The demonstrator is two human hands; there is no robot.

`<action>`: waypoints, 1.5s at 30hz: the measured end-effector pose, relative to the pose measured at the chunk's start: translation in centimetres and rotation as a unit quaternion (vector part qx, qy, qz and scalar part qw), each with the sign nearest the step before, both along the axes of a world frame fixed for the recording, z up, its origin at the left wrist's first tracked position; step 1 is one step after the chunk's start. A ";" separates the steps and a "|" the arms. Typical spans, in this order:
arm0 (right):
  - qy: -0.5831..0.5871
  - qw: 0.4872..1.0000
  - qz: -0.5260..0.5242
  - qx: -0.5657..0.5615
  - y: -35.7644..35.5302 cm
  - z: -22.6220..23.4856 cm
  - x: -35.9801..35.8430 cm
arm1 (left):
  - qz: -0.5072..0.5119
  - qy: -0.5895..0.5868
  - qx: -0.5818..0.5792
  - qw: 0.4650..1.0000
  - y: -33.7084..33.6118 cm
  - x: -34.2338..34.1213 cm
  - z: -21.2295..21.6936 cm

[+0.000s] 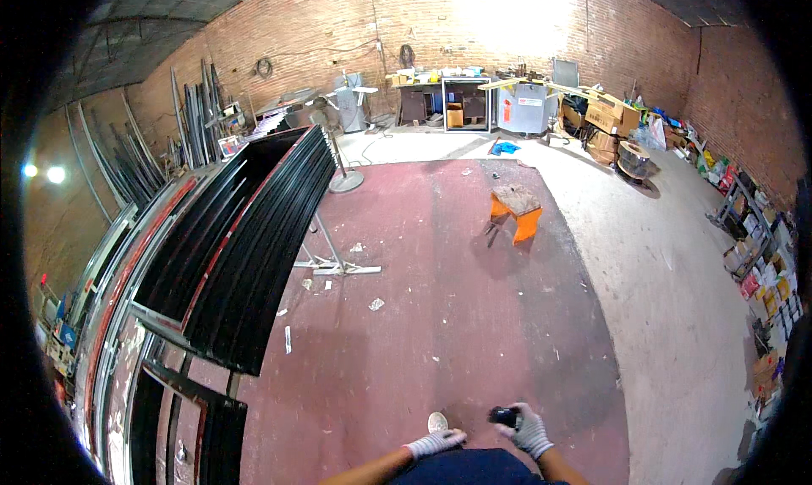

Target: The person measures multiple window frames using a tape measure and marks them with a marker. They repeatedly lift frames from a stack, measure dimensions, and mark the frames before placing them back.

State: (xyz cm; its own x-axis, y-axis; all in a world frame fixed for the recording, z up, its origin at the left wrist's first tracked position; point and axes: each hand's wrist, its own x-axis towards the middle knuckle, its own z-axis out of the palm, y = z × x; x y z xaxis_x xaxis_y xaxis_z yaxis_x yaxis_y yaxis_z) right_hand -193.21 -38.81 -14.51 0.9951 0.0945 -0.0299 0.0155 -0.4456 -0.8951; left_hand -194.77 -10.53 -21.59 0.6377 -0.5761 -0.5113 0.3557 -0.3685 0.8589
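My right hand (531, 435), in a white striped knit glove, is closed around a small black object (505, 416) whose exact kind I cannot make out. My left hand (436, 443) wears a matching glove and hangs low by my dark clothing, fingers loosely curled, with nothing visible in them. Between the hands a pale shoe (437, 422) shows on the dark red floor covering (406, 350). To my left lies a big stack of long black profiles (266, 240), the nearest thing of size to my left hand.
A white metal stand (338, 265) props beside the stack. An orange stool (518, 211) stands ahead on the right. Cabinets (522, 109), cardboard boxes (605, 117) and a cable spool (634, 159) line the back. Shelves (748, 223) of goods run along the right wall. Scraps litter the floor.
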 end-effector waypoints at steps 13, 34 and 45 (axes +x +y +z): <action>0.369 0.829 -0.330 -0.261 -15.1 -7.1 7.6 | 0.011 0.165 0.007 0.986 0.7 24.3 -1.1; 0.320 0.898 -0.145 -0.266 -26.9 -8.0 73.7 | 0.073 0.170 0.090 0.979 -10.7 71.0 -1.5; 0.377 0.836 -0.230 -0.327 -25.6 -8.1 93.9 | 0.136 0.024 0.106 0.985 -7.5 103.5 1.7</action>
